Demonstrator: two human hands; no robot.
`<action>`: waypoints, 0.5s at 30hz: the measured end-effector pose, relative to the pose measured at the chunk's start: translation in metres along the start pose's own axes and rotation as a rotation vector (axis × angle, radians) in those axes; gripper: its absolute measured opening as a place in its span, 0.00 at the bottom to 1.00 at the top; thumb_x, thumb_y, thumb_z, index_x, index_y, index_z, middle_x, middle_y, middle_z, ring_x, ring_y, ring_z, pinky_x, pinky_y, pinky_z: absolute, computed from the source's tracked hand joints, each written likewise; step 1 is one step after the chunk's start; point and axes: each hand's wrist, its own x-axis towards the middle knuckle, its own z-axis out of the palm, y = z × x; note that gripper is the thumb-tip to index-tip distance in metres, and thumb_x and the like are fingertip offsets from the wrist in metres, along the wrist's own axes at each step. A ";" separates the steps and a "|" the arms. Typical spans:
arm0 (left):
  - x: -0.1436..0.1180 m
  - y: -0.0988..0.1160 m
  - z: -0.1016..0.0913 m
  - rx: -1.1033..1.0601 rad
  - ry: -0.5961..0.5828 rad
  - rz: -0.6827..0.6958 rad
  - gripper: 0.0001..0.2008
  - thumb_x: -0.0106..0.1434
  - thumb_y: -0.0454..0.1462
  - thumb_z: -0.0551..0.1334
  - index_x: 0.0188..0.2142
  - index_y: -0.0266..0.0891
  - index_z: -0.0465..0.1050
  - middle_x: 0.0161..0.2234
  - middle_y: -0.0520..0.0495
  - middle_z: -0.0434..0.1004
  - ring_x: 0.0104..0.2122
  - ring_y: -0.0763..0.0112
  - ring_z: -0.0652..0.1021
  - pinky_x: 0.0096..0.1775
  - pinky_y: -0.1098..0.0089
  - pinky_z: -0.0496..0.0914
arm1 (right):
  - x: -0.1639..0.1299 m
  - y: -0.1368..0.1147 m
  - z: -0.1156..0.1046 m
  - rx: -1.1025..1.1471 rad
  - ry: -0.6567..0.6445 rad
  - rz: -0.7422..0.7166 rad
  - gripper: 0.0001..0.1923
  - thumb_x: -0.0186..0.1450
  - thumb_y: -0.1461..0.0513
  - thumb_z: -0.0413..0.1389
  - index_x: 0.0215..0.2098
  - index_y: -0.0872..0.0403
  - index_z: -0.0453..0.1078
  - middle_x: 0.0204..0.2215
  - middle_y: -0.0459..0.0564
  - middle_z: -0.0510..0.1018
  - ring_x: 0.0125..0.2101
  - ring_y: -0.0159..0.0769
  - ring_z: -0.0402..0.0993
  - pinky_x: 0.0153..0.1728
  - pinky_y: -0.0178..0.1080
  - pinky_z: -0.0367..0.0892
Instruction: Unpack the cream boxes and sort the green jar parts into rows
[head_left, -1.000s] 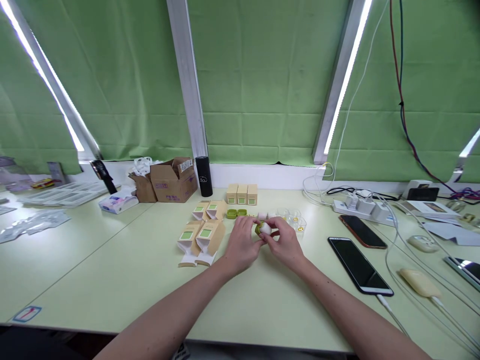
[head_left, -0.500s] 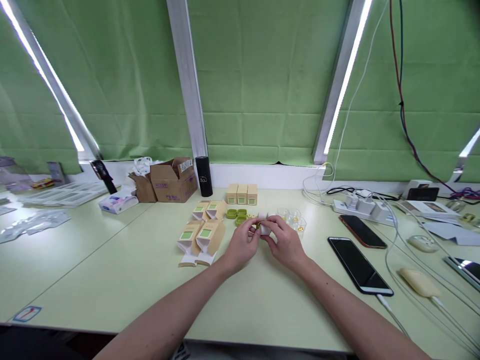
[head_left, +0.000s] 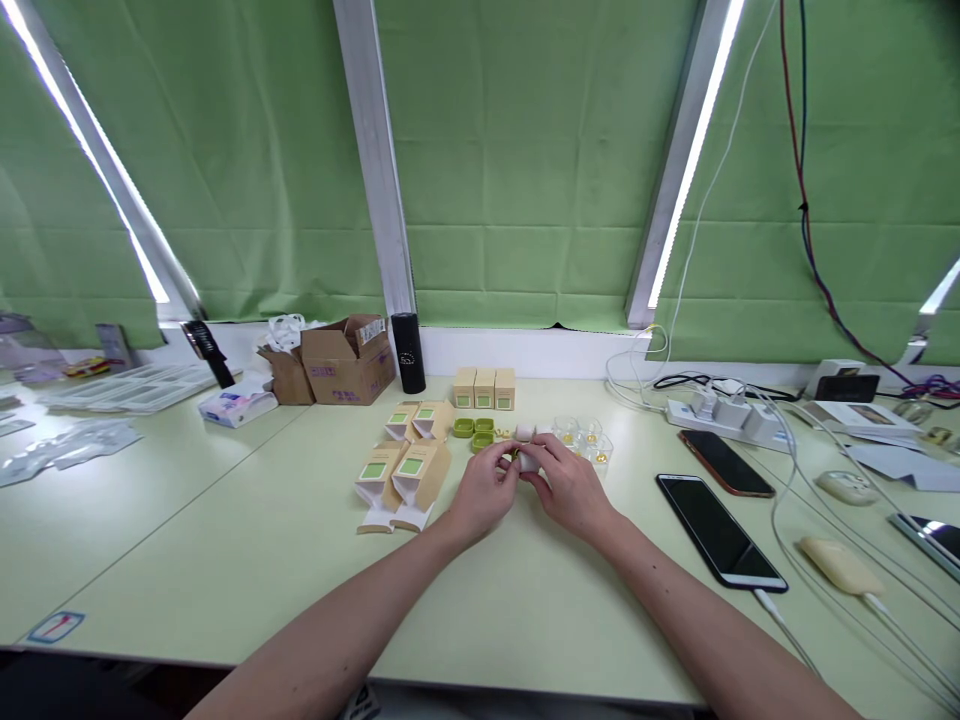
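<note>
Over the middle of the table, my left hand point(head_left: 486, 490) and my right hand point(head_left: 568, 485) meet with fingertips closed around a small white piece point(head_left: 529, 462). A bit of green shows at its left side, under my left fingertips; its exact kind is too small to tell. Just behind the fingers is another small white piece point(head_left: 524, 433). Beyond my left hand sit three small green square containers point(head_left: 463, 428), with tiny yellowish bits point(head_left: 502, 434) beside them. Clear round cups point(head_left: 589, 430) with gold-coloured bits inside stand beyond my right hand.
Several opened beige cartons point(head_left: 420, 470) lie left of my hands, and three closed ones point(head_left: 484, 388) stand behind. A cardboard box point(head_left: 349, 365) and a black cylinder point(head_left: 407, 355) are at the back. Phones point(head_left: 720, 530), a power strip point(head_left: 727, 420) and cables lie right.
The fingers of both hands have shifted very slightly around the small white piece. Everything else on the table stays where it was.
</note>
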 end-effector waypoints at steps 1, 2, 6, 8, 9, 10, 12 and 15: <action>0.000 0.001 0.000 0.002 0.004 -0.004 0.15 0.66 0.35 0.59 0.51 0.38 0.77 0.47 0.40 0.82 0.38 0.66 0.82 0.40 0.66 0.79 | 0.001 0.000 0.000 0.000 -0.005 -0.004 0.20 0.72 0.65 0.53 0.61 0.50 0.65 0.52 0.57 0.75 0.44 0.43 0.79 0.34 0.40 0.77; 0.000 0.003 0.000 0.003 0.006 -0.005 0.15 0.66 0.34 0.59 0.51 0.38 0.77 0.47 0.41 0.83 0.38 0.66 0.82 0.40 0.66 0.79 | 0.001 -0.001 0.000 0.001 -0.011 -0.006 0.20 0.72 0.66 0.52 0.61 0.50 0.64 0.52 0.58 0.74 0.44 0.43 0.79 0.34 0.40 0.76; 0.001 0.008 -0.001 0.015 0.007 -0.007 0.16 0.65 0.32 0.58 0.50 0.38 0.78 0.45 0.43 0.83 0.38 0.67 0.82 0.41 0.67 0.78 | 0.004 -0.003 0.002 -0.013 -0.034 -0.016 0.19 0.73 0.66 0.49 0.62 0.54 0.62 0.53 0.60 0.73 0.44 0.45 0.78 0.34 0.42 0.76; 0.002 0.010 -0.001 0.013 -0.003 -0.016 0.16 0.65 0.32 0.57 0.50 0.38 0.78 0.43 0.44 0.84 0.36 0.67 0.82 0.40 0.67 0.78 | 0.005 -0.003 0.003 -0.029 -0.038 -0.021 0.19 0.73 0.67 0.48 0.62 0.54 0.61 0.52 0.61 0.73 0.43 0.45 0.78 0.33 0.42 0.76; 0.003 0.011 -0.001 0.008 -0.008 -0.020 0.16 0.65 0.32 0.57 0.49 0.39 0.78 0.42 0.44 0.84 0.35 0.67 0.82 0.40 0.67 0.78 | 0.006 -0.004 0.003 -0.037 -0.038 -0.022 0.19 0.72 0.68 0.48 0.61 0.54 0.61 0.52 0.61 0.73 0.42 0.45 0.78 0.33 0.42 0.76; 0.003 0.011 -0.001 0.003 -0.014 -0.023 0.16 0.65 0.32 0.57 0.49 0.39 0.78 0.41 0.45 0.84 0.35 0.67 0.82 0.39 0.67 0.78 | 0.006 -0.004 0.004 -0.045 -0.037 -0.022 0.19 0.72 0.68 0.48 0.61 0.54 0.61 0.52 0.61 0.73 0.42 0.45 0.78 0.33 0.42 0.76; 0.004 0.010 -0.001 -0.002 -0.017 -0.026 0.16 0.65 0.32 0.56 0.48 0.39 0.79 0.40 0.46 0.84 0.34 0.67 0.82 0.39 0.68 0.77 | 0.007 -0.005 0.004 -0.061 -0.036 -0.020 0.19 0.71 0.69 0.48 0.60 0.54 0.62 0.51 0.61 0.73 0.41 0.45 0.78 0.33 0.42 0.75; 0.005 0.006 0.001 -0.004 -0.015 -0.044 0.15 0.66 0.33 0.56 0.48 0.39 0.79 0.38 0.46 0.84 0.33 0.67 0.82 0.38 0.67 0.77 | 0.007 -0.007 0.004 -0.077 -0.040 -0.010 0.19 0.70 0.70 0.49 0.58 0.55 0.62 0.51 0.61 0.73 0.41 0.45 0.78 0.33 0.42 0.75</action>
